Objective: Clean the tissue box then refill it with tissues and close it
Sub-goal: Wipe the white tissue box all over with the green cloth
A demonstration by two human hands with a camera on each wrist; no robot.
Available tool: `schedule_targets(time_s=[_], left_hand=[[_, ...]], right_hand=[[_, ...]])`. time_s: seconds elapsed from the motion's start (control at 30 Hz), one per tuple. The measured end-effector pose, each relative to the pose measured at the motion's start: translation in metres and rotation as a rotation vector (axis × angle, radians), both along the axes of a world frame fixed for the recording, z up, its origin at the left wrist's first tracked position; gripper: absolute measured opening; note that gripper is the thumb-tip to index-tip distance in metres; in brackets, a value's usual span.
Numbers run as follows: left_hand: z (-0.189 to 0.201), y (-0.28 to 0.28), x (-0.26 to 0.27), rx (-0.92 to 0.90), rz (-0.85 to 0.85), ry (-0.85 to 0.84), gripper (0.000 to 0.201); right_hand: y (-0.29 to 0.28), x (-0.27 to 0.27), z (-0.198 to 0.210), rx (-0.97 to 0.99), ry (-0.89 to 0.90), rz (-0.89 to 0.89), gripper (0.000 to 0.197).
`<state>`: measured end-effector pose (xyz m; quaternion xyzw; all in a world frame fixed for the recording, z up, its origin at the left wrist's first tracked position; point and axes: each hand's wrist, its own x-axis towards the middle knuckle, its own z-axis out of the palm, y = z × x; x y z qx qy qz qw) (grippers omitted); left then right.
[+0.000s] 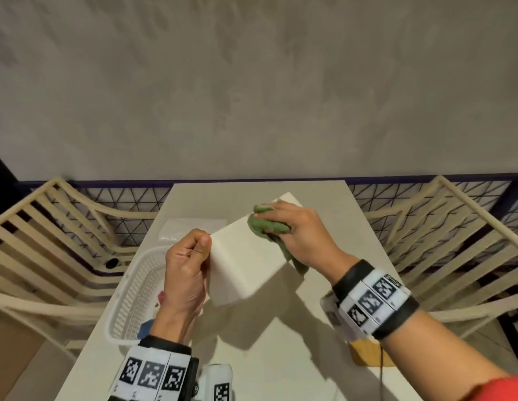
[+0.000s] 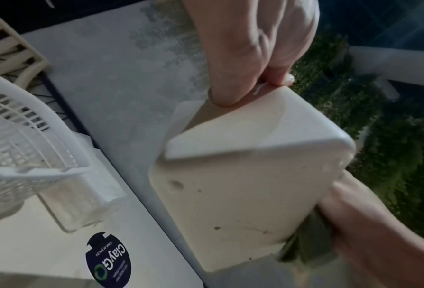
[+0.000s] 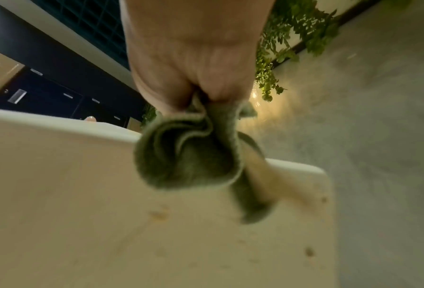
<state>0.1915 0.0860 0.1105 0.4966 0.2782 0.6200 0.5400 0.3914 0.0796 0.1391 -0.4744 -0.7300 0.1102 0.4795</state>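
A white tissue box [image 1: 246,261] hangs tilted above the table. My left hand [image 1: 201,244] pinches its left corner; the left wrist view shows the fingertips [image 2: 228,93] on the rim of the box [image 2: 243,185]. My right hand [image 1: 292,224] grips a bunched green cloth [image 1: 266,225] and presses it on the box's upper right side. In the right wrist view the cloth [image 3: 188,155] lies against the box face [image 3: 95,214], which carries small brown specks. A clear pack of white tissues [image 1: 192,228] lies flat on the table behind the box.
A white slotted basket [image 1: 139,290] stands at the table's [image 1: 281,357] left edge. A tan wooden piece [image 1: 365,354] lies under my right wrist. Cream slatted chairs [image 1: 49,235] flank both sides. A round dark sticker [image 2: 108,259] sits on the tabletop.
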Motion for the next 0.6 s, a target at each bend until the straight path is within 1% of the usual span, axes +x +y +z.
schedule_targets(time_s=[0.03,0.1,0.13,0.17,0.2,0.27,0.33,0.37,0.4,0.47,0.5,0.6], left_hand=[[0.002,0.000,0.003,0.002,0.015,0.020,0.031],[0.003,0.003,0.003,-0.017,0.028,-0.013,0.026],[0.003,0.005,0.002,-0.035,0.010,-0.046,0.023],[0.002,0.005,-0.001,-0.053,-0.016,-0.060,0.024],[-0.001,0.005,-0.002,-0.063,-0.042,-0.048,0.028],[-0.007,0.001,-0.002,-0.080,-0.059,-0.026,0.036],[-0.007,-0.001,0.002,-0.073,-0.055,-0.024,0.035],[-0.006,-0.001,0.003,-0.065,-0.040,-0.031,0.032],[-0.004,0.000,0.002,-0.057,-0.023,-0.048,0.027],[-0.001,0.001,-0.002,-0.049,-0.031,-0.080,0.026],[0.000,0.000,-0.004,-0.049,-0.039,-0.067,0.029],[-0.002,-0.005,-0.003,-0.030,-0.027,0.033,0.034]], right_hand=[[0.000,-0.010,0.004,0.006,-0.003,0.001,0.032],[-0.012,-0.029,0.003,0.023,-0.019,0.128,0.030],[-0.021,-0.031,0.000,0.039,-0.045,0.200,0.030],[-0.024,-0.027,-0.003,0.041,-0.071,0.228,0.029],[-0.021,-0.020,-0.005,0.028,-0.078,0.209,0.027],[-0.006,-0.008,-0.002,-0.024,-0.021,0.096,0.026],[0.001,-0.015,0.006,-0.036,0.004,0.034,0.028],[-0.001,-0.025,0.009,-0.018,-0.016,0.059,0.028],[-0.008,-0.034,0.009,0.011,-0.054,0.122,0.027],[-0.021,-0.035,0.003,0.052,-0.108,0.245,0.027],[-0.020,-0.025,0.003,0.037,-0.110,0.245,0.026],[-0.005,0.001,0.002,-0.039,-0.051,0.033,0.026]])
